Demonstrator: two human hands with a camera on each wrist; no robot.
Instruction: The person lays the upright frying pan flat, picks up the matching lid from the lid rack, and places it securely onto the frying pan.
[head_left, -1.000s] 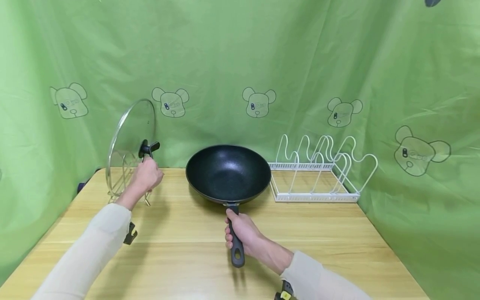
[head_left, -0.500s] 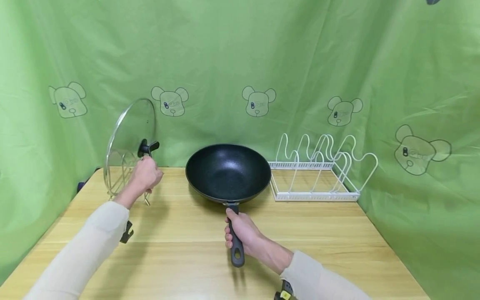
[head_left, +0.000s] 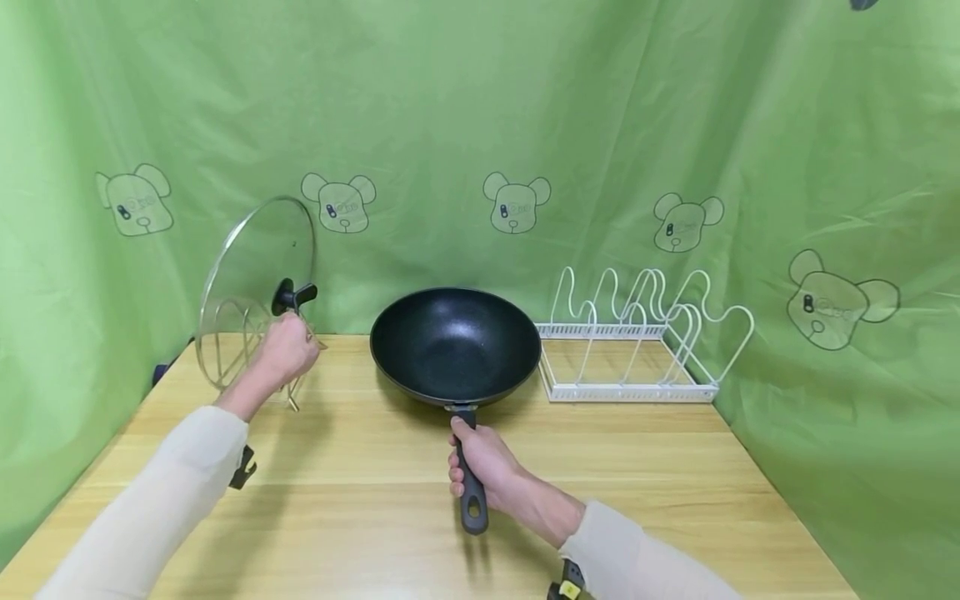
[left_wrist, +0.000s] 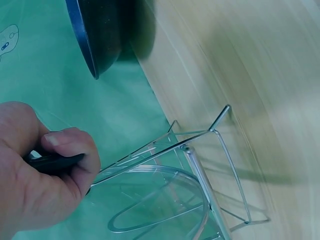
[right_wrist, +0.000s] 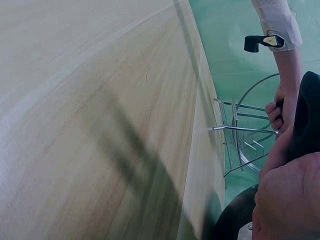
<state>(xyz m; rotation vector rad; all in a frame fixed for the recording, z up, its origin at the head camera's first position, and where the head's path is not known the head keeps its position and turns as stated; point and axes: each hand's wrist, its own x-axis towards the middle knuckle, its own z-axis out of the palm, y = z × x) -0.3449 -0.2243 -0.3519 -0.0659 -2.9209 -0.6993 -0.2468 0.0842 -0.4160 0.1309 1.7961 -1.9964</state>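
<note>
My left hand (head_left: pixel 283 348) grips the black knob (head_left: pixel 304 295) of a large glass lid (head_left: pixel 258 242) at the far left. The lid stands on edge, steel-rimmed and slightly tilted, at a thin metal wire rack (left_wrist: pixel 200 175). In the left wrist view the lid's lower rim lies among the rack's wires; whether it rests on them I cannot tell. A black wok (head_left: pixel 456 346) is at the middle of the table, its inside facing up. My right hand (head_left: pixel 487 462) wraps round the wok's dark handle (head_left: pixel 473 504), thumb on top near the pan.
A white wire rack (head_left: pixel 633 393) with curved dividers stands just right of the wok, close to its rim. Green cloth (head_left: pixel 435 100) hangs behind and at both sides of the wooden table (head_left: pixel 390 517).
My left hand and the lid have shifted slightly left, and the lid has turned to show more of its face. The right hand and wok stay where they were.
</note>
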